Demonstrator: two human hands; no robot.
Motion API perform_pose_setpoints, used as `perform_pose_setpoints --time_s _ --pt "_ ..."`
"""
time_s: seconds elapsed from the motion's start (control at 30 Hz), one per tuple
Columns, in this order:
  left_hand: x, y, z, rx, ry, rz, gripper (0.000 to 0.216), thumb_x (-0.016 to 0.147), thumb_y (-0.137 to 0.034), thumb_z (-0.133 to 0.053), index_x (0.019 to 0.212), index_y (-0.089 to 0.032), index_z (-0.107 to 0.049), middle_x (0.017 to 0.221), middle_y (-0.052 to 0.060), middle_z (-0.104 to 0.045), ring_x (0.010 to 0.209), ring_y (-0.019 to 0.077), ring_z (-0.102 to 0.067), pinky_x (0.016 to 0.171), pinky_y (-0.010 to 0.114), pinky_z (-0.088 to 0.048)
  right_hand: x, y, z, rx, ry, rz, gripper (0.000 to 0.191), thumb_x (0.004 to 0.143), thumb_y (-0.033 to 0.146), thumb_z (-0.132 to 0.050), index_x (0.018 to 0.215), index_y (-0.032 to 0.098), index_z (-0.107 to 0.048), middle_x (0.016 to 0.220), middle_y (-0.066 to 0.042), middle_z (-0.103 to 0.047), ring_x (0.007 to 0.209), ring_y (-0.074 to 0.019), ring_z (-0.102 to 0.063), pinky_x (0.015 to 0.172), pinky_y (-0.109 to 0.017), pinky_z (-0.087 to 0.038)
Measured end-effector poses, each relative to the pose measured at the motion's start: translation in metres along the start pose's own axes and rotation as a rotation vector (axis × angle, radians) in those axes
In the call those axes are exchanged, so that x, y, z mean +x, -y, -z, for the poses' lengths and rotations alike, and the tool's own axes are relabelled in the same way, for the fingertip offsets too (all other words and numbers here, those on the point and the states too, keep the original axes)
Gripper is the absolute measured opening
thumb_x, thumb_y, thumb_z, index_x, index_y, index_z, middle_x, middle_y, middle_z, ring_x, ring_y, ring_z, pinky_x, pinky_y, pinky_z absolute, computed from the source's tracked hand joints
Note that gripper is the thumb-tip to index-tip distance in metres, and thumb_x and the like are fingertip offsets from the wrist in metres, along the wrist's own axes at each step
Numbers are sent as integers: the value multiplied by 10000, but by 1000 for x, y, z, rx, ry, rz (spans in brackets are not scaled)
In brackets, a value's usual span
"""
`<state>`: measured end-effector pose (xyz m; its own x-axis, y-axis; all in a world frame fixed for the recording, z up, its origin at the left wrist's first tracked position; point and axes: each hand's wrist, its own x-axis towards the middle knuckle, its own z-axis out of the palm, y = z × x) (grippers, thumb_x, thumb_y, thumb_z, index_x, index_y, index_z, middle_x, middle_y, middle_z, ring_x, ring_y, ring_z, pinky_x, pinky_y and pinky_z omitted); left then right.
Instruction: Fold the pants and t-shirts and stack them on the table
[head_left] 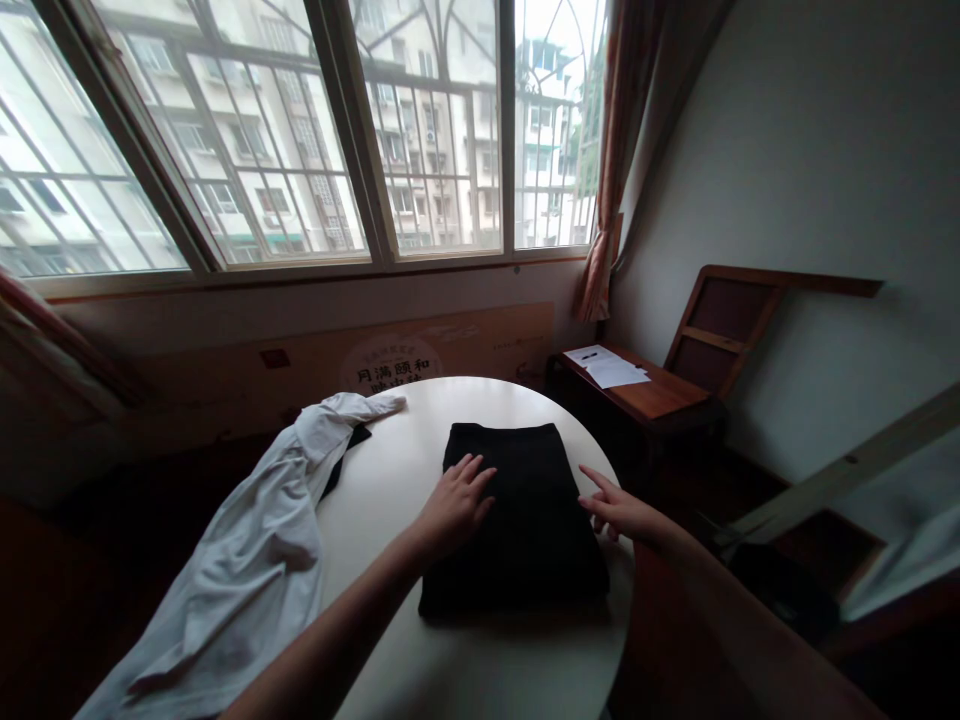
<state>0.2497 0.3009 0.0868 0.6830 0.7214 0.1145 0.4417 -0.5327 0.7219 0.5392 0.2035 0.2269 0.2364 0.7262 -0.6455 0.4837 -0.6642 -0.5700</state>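
A black folded garment (525, 540) lies flat in a neat rectangle on the round white table (382, 620); its exact kind cannot be made out. My left hand (459, 505) rests on its left edge, fingers spread and palm down. At the right edge of the garment is my right hand (619, 508), the index finger stretched out and the other fingers partly bent, with nothing seen in them. A crumpled white garment (255, 540) drapes over the table's left side. Part of a small black piece of cloth (346, 458) shows from under it.
Barred windows (435, 130) run along the far wall above a long printed board (480, 345). To the right of the table, papers (616, 373) and a pen lie on a low wooden bench (667, 395). Tied curtains (600, 260) hang beside the window.
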Motion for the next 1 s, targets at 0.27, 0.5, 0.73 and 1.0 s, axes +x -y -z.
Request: perform_pose_setpoints --time_s 0.27,0.5,0.73,1.0 --pt "120 -51 -32 -66 215 -117 536 1005 -448 -423 1497 -237 -437 1622 127 -338 1522 314 -242 1220 518 -234 -57 -9 -26 146 124 20 1175 801 554 -729 1624 209 36 793 11 -629 587 -117 -540 533 -221 -391" --pt "137 -57 -66 -67 253 20 655 995 -599 -308 1557 -264 -332 1652 150 -256 1535 367 -168 1183 667 -162 -82 -23 -37 253 203 -8 1235 759 579 -766 1614 270 70 803 21 -615 505 -65 -442 508 -197 -333" --pt "137 -53 -71 -59 247 27 668 985 -629 -287 1561 -295 -333 1655 135 -254 1540 351 -162 1196 662 -109 -94 -46 -65 312 -162 269 951 830 537 -707 1606 305 -208 931 -31 -661 664 -121 -539 626 -242 -439" --pt "129 -57 -71 -41 197 11 654 985 -621 -315 1546 -291 -369 1634 136 -309 1530 341 -205 1203 642 -141 -103 -98 -74 -106 -353 362 409 865 524 -640 1140 260 -789 854 -77 -719 695 -206 -612 688 -347 -528"
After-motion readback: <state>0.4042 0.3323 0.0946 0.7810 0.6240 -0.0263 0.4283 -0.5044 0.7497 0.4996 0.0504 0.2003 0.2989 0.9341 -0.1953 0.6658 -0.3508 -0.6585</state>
